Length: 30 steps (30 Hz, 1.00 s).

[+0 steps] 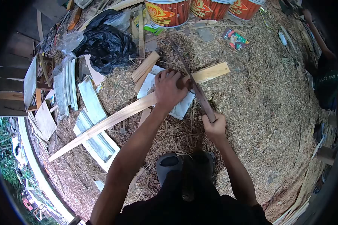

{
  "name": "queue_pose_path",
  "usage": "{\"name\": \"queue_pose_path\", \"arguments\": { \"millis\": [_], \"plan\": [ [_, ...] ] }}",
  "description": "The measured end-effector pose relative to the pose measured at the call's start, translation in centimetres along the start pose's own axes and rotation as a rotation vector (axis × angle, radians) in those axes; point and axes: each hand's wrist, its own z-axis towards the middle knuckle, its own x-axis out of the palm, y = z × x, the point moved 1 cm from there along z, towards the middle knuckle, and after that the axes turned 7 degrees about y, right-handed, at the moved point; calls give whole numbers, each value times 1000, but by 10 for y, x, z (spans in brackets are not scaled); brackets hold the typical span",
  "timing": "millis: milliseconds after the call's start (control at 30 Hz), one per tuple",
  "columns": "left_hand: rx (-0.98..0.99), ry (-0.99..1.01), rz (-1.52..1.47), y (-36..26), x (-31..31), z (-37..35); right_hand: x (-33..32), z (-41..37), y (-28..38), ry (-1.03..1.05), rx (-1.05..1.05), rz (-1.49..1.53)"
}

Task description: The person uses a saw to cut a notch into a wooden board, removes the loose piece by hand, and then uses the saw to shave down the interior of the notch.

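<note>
Dark clothing (199, 210), chip-strewn ground (266, 112), left hand (169, 90) on wooden strip (116, 117).

The brown ground (266, 123) is all wood chips. On it are a crinkly black plastic bag (106, 42), round red-and-white buckets (169, 14) and a flat colourful packet (235, 39).

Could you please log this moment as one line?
left hand: on pale plank | right hand: gripping long dark tool | tool: across plank
</note>
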Motion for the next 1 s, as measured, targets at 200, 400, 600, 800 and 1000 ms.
{"name": "queue_pose_path", "arguments": {
  "millis": [200, 400, 600, 800, 1000],
  "plan": [
    [-27, 39, -59, 0, -2, 0, -17, -80, -31, -49, 15, -79],
    [-13, 28, -30, -2, -2, 1, 0, -17, 4, -62, -31, -47],
    [-10, 39, -6, -1, -2, 0, -8, -21, 3, 5, -20, -84],
    [-26, 73, -24, -3, -4, -1, -17, -72, -15, -40, 51, -118],
    [-8, 24, 46, -1, 1, -2, 1, 0, 9, -12, 8, 13]
  ]
}}
